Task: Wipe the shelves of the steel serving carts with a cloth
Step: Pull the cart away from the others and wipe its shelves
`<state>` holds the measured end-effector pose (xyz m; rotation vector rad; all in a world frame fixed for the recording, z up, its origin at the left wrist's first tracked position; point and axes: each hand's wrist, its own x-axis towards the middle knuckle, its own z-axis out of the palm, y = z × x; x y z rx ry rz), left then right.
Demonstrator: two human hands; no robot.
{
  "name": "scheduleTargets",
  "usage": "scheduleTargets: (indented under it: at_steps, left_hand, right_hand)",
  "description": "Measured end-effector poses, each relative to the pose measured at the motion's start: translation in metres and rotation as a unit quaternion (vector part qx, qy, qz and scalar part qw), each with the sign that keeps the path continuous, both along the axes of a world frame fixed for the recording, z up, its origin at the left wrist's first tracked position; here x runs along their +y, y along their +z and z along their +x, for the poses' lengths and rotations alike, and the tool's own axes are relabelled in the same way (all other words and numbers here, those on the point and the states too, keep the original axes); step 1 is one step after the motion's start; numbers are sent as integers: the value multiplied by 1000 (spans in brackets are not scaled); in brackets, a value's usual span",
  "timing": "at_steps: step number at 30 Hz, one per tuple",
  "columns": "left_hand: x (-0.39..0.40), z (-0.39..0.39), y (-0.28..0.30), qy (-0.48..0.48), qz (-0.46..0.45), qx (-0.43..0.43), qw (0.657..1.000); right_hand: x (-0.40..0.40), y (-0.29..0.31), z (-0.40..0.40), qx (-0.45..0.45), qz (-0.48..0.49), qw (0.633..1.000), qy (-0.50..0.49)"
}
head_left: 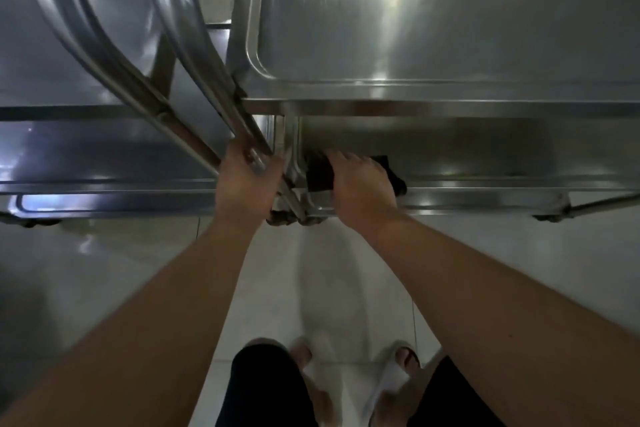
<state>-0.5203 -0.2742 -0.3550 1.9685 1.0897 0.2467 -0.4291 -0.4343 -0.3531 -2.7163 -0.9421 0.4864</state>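
— Where are the hands?

— Both low, at the corner where the two carts meet. The right hand (pixel 362 180) lies palm down on a dark cloth (pixel 320 175), fingers fairly straight and spread over it, pressing it onto the lower shelf (pixel 485 163) of the right cart (pixel 450 94). The left hand (pixel 247 180) is curled round a slanted steel handle bar (pixel 221 130) just beside it.

— So the cloth is under the right hand?

— Yes — most of it is covered; a dark edge shows left of the fingers and another bit past the knuckles on the right. It sits at the shelf's left end, tight against the corner post (pixel 292 149).

— Any room to move?

— To the right the lower shelf runs bare and long, with a raised lip along its near edge. The top tray (pixel 450 28) overhangs it, so the gap is shallow from above. Leftward the post and the handle bars block the way.

— How many carts?

— Two that I can count: the right one, and the left cart (pixel 86 156), darker, its shelves stacked in view. Two curved handle bars sweep down from the upper left. One cloth. Below, pale floor tiles (pixel 329 270), and the person's two feet in white slippers (pixel 391 374).
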Motion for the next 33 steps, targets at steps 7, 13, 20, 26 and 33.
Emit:
scheduleTargets:
  at_steps: [7, 13, 20, 26, 33]
  left_hand:
    - [8, 23, -61, 39, 1, -222, 974]
    - [4, 43, -88, 75, -27, -328, 941]
    - [-7, 49, -88, 81, -85, -382, 917]
    - [-3, 54, -92, 90, -64, -377, 920]
    - [0, 60, -94, 101, -73, -410, 903]
  right_hand:
    - [44, -91, 20, -89, 77, 992, 44]
    - [51, -129, 20, 43, 68, 984, 157]
    - [-47, -151, 81, -76, -20, 997, -3]
    - [-105, -148, 165, -41, -48, 963, -261]
    - [72, -148, 65, -78, 38, 991, 100]
